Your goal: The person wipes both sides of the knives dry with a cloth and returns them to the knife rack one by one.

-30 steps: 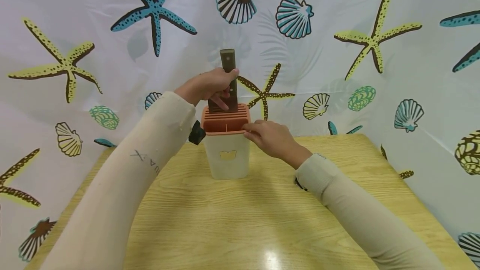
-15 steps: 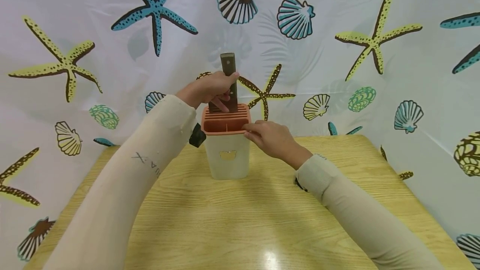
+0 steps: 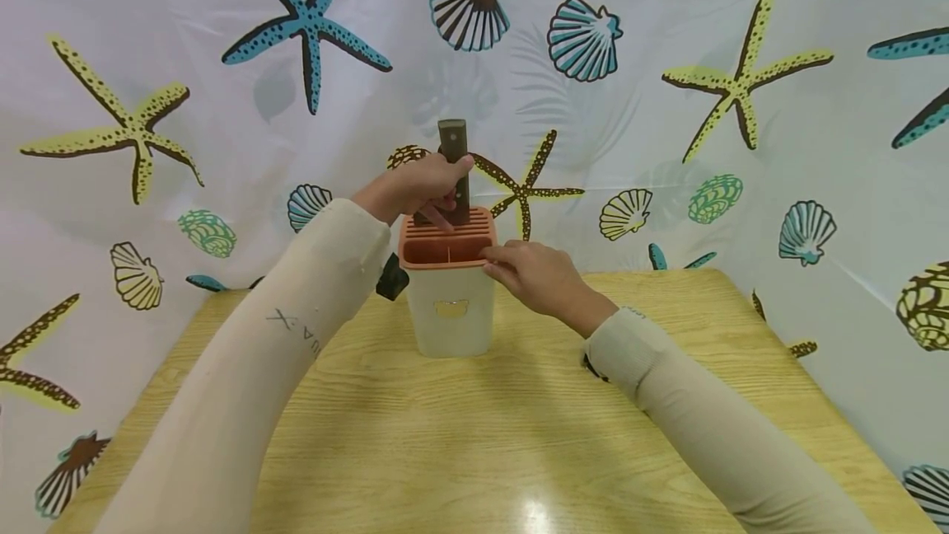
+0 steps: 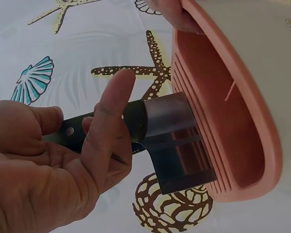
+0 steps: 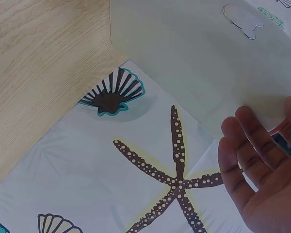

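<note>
A cleaver with a dark riveted handle (image 3: 454, 135) stands upright in a slot of the knife holder (image 3: 451, 332). Part of its wide shiny blade (image 4: 177, 141) shows above the slots; the rest is hidden inside. My left hand (image 3: 424, 181) grips the handle, one finger reaching down along it toward the blade. The holder has a white body and an orange slotted top (image 4: 254, 187) with a divided front compartment. At the holder's right front corner, my right hand (image 3: 537, 274) pinches the rim between thumb and fingers; its other fingers (image 5: 254, 138) lie loosely bent beside the wall.
The holder stands near the back of a wooden table (image 3: 445, 443). A white curtain (image 3: 615, 122) printed with starfish and shells hangs close behind and along both sides. A black object (image 3: 391, 277) shows at the left wrist, beside the holder.
My left hand has moved down with the cleaver, whose blade sinks deeper into the slot. My right hand stays on the rim, and the holder has not shifted.
</note>
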Motion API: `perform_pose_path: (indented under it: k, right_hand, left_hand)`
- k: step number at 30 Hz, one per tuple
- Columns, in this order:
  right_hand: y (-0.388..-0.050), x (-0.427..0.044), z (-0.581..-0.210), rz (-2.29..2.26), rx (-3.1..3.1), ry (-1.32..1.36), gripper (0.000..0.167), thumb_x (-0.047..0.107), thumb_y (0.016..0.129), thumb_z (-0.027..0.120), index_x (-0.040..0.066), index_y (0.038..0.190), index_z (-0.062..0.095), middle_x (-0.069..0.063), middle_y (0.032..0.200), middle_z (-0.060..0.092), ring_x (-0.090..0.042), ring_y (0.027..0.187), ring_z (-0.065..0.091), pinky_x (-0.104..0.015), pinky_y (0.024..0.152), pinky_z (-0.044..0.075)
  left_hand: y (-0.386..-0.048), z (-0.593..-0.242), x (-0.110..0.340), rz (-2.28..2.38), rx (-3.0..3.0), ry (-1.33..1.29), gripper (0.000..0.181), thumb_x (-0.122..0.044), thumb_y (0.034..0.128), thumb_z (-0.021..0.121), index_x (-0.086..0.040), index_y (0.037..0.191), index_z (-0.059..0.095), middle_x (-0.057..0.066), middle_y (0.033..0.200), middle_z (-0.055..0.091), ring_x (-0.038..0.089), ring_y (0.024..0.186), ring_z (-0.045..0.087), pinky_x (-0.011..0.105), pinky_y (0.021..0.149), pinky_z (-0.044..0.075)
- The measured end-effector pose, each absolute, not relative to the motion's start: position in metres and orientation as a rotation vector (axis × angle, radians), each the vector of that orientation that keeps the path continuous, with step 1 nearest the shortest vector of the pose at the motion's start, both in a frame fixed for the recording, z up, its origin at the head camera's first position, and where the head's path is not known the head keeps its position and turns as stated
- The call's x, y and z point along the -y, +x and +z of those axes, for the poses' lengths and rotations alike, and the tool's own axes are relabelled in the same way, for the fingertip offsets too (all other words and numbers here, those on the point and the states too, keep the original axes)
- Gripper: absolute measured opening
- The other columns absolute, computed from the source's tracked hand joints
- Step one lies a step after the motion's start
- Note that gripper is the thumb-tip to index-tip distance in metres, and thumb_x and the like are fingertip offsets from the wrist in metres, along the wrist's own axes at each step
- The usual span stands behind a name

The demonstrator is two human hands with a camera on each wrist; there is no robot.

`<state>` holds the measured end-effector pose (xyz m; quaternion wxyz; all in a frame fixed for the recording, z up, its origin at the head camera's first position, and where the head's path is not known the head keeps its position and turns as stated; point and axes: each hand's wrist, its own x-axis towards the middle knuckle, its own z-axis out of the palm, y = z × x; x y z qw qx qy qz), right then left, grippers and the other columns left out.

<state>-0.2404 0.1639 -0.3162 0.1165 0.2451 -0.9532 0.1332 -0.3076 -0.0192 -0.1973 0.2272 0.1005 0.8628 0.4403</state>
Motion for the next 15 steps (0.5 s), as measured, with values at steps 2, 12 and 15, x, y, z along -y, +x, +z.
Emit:
perform_pose_path:
  k: [2,12,15]
  right_hand:
    - [-0.2407,-0.1641,-0.3162,0.391,2.793,0.715,0.036,0.037,0.105,0.051,0.019,0.133,0.065,-0.007,0.119,0.072,-0.025,0.098,0.071,-0.044,0.070,0.060]
    - [-0.2411,-0.1637,-0.3169,0.396,2.788,0.711,0.036,0.037,0.105,0.051,0.020,0.132,0.065,-0.005,0.115,0.073,-0.023,0.094,0.071,-0.041,0.066,0.059]
    - [-0.2414,-0.1636,-0.3181,0.395,2.785,0.714,0.035,0.037,0.105,0.052,0.020,0.132,0.066,-0.005,0.114,0.073,-0.023,0.093,0.071,-0.041,0.066,0.058]
  left_hand:
    - [-0.3082,-0.1982,0.0189,1.206,-2.376,0.286,0.063,-0.048,0.1078,0.028,-0.001,0.150,0.026,0.008,0.089,0.040,0.024,0.098,0.048,0.043,0.090,0.061]
    - [-0.3106,-0.2054,0.0194,1.193,-2.380,0.316,0.059,-0.046,0.1081,0.029,-0.004,0.149,0.027,0.004,0.080,0.033,0.018,0.077,0.039,0.039,0.082,0.063]
    - [-0.3103,-0.2072,0.0198,1.195,-2.375,0.325,0.056,-0.045,0.1086,0.028,-0.005,0.148,0.028,0.002,0.071,0.030,0.015,0.067,0.033,0.035,0.074,0.063]
